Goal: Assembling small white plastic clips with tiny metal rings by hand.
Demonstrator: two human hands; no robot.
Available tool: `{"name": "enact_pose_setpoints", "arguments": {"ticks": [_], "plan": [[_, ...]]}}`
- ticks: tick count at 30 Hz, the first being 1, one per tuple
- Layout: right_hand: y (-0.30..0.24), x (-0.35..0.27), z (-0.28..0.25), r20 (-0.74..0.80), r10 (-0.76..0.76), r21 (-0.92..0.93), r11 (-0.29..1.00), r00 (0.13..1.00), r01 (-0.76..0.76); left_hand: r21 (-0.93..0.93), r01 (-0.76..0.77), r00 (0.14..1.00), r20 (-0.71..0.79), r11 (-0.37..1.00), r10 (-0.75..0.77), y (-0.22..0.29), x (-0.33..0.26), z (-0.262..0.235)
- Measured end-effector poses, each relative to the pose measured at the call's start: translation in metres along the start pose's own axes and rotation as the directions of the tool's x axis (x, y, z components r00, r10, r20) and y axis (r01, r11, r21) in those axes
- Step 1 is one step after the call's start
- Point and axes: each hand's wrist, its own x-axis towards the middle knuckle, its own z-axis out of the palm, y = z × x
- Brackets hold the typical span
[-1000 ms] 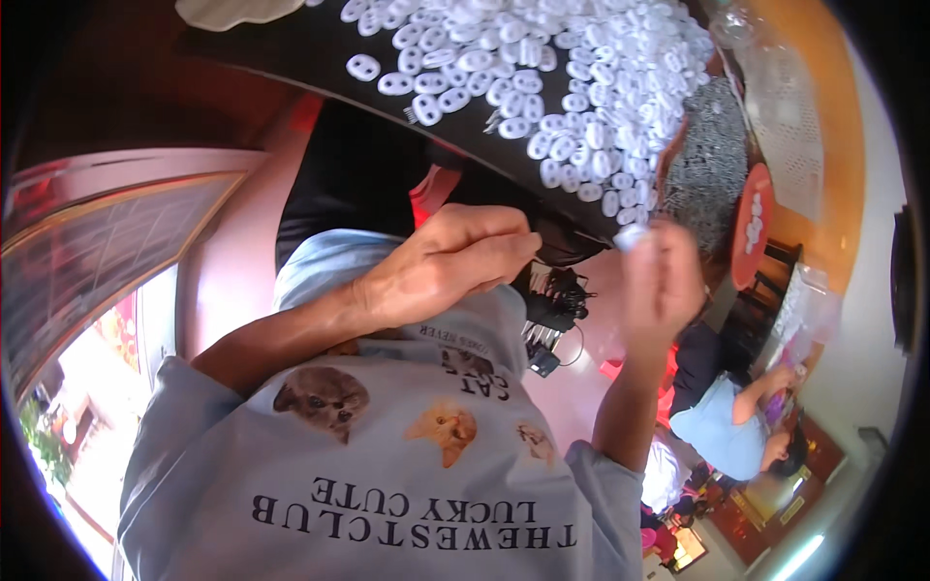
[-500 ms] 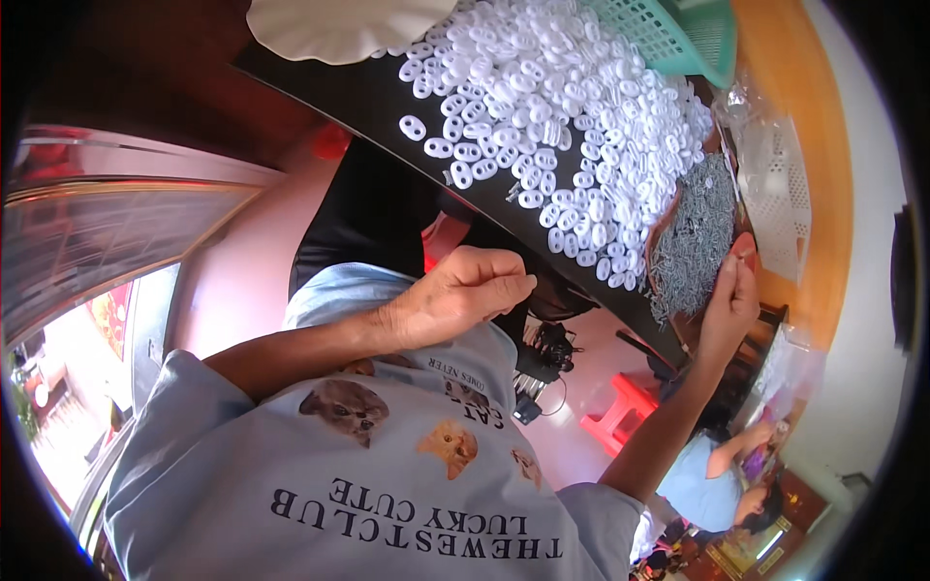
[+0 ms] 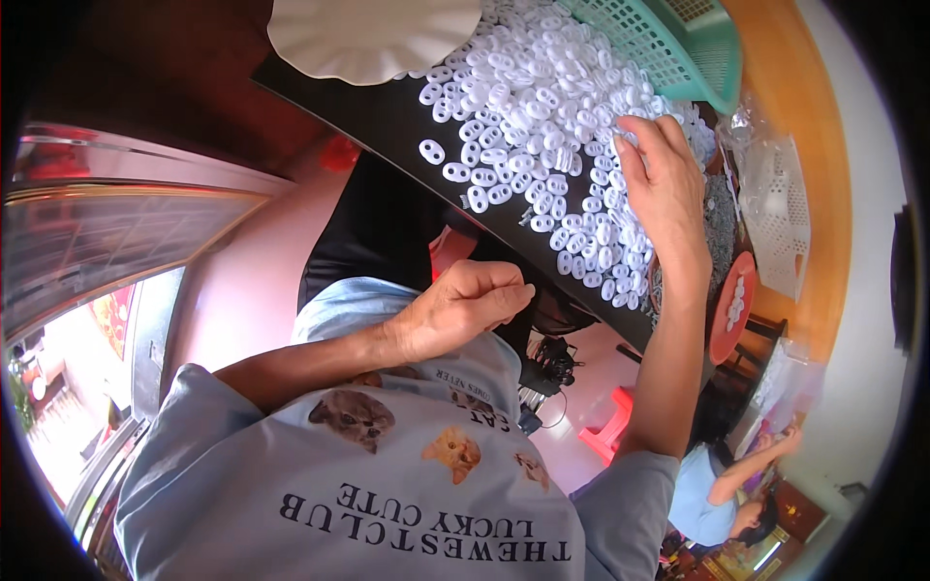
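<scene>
Above a heap of white oval plastic pieces with two holes (image 3: 538, 107), my right hand (image 3: 664, 179) reaches down, thumb and fingers apart, its fingertips close to the pieces. Nothing shows in its grasp. My left hand (image 3: 463, 305) is curled into a fist in front of my shirt, off the table; whatever it may hold is hidden. Partly covered by my right forearm is a pile of small grey screws (image 3: 719, 228). Beside that pile, a red round dish (image 3: 725, 334) bears several white pieces.
A scalloped white dish (image 3: 373, 39) stands on the dark tabletop (image 3: 378, 116) at the far left. A green plastic basket (image 3: 712, 58) borders the heap at the far right. Clear plastic packaging (image 3: 775, 208) lies beyond the screws. Another person (image 3: 717, 494) sits at the lower right, near a red stool (image 3: 608, 426).
My right hand has moved left and away from me, from beside the screws to the white heap. The red dish now shows. My left fist keeps its shape.
</scene>
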Motion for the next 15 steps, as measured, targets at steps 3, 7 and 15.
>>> {"name": "enact_pose_setpoints", "arguments": {"ticks": [3,7,15], "plan": [[-0.007,0.004,0.005,0.022,-0.025,-0.039,0.999,0.999,0.026,-0.008,0.026,1.000,-0.009,1.000,-0.026,-0.003,0.002,-0.002],[-0.008,0.007,0.013,0.045,-0.046,-0.094,0.994,0.998,0.050,-0.037,0.025,1.000,0.011,0.999,-0.025,-0.004,0.004,-0.005],[-0.011,0.010,0.011,0.035,-0.048,0.042,0.998,0.998,0.046,-0.093,0.035,0.999,0.003,0.995,-0.035,0.003,0.004,-0.009]]}}
